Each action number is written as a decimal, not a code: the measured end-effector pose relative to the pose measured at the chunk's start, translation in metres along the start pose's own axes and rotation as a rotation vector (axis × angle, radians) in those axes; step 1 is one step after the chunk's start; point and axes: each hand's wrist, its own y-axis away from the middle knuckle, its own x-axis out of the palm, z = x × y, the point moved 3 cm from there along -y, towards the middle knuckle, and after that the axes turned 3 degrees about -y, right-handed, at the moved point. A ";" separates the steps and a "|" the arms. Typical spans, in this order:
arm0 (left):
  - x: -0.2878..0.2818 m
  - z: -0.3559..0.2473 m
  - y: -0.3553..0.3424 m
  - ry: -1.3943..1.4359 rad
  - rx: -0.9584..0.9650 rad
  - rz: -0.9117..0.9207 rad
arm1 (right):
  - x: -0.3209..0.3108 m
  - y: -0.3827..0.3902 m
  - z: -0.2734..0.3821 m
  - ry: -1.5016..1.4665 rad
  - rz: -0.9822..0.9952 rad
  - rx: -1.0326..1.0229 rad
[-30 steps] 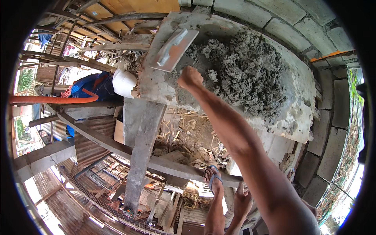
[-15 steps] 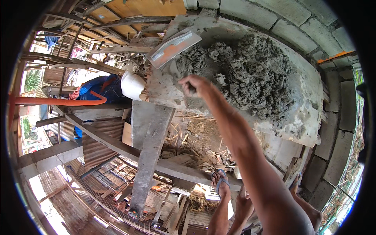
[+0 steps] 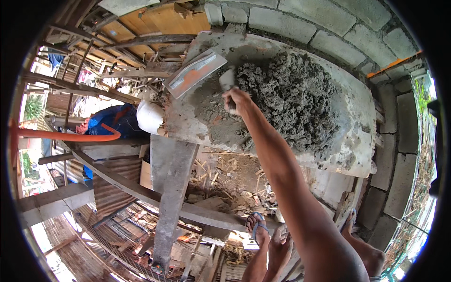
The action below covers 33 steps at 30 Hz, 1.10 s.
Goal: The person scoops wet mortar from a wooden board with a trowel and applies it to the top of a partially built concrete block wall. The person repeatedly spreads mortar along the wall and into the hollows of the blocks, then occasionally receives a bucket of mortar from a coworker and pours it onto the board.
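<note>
My right hand is closed round the handle of a small trowel. Its grey blade points away from me, at the left edge of a heap of wet mortar. The mortar lies on a pale, smeared board. To the left of the trowel, a flat rectangular plastering float rests near the board's left end, with nobody's hand on it. Low in the view, my left hand hangs beside my leg, fingers loosely bent and apart, with nothing visible in them.
A concrete block wall borders the board at the back and right. Left of the board are a white rounded container and an orange pipe. A concrete beam stretches below, among scrap wood and rubble. My sandaled foot stands near another beam.
My right hand has drawn the trowel rightward against the mortar heap, leaving a smeared patch at left. The whole view has shifted slightly; the float lies in place on the board.
</note>
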 end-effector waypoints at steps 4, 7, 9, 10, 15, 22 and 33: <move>-0.011 -0.030 0.000 -0.265 0.027 -0.011 | -0.021 -0.031 0.038 -0.114 -0.135 -0.258; -0.002 -0.045 0.006 -0.401 0.062 -0.013 | -0.054 0.000 0.031 -0.095 -0.295 -0.319; 0.007 -0.041 0.006 -0.242 0.117 -0.061 | -0.075 0.030 0.024 -0.072 -0.322 -0.391; 0.009 -0.034 0.007 -0.340 0.095 -0.050 | -0.084 0.044 0.020 -0.069 -0.210 -0.400; 0.017 0.007 0.012 -0.338 0.073 -0.046 | -0.192 0.097 0.035 -0.097 -0.106 -0.392; 0.071 0.012 0.025 -0.423 -0.024 0.056 | -0.338 0.238 0.098 -0.146 0.042 -0.100; 0.132 0.027 0.041 -0.240 -0.139 0.096 | -0.387 0.252 0.170 1.723 -0.677 -0.416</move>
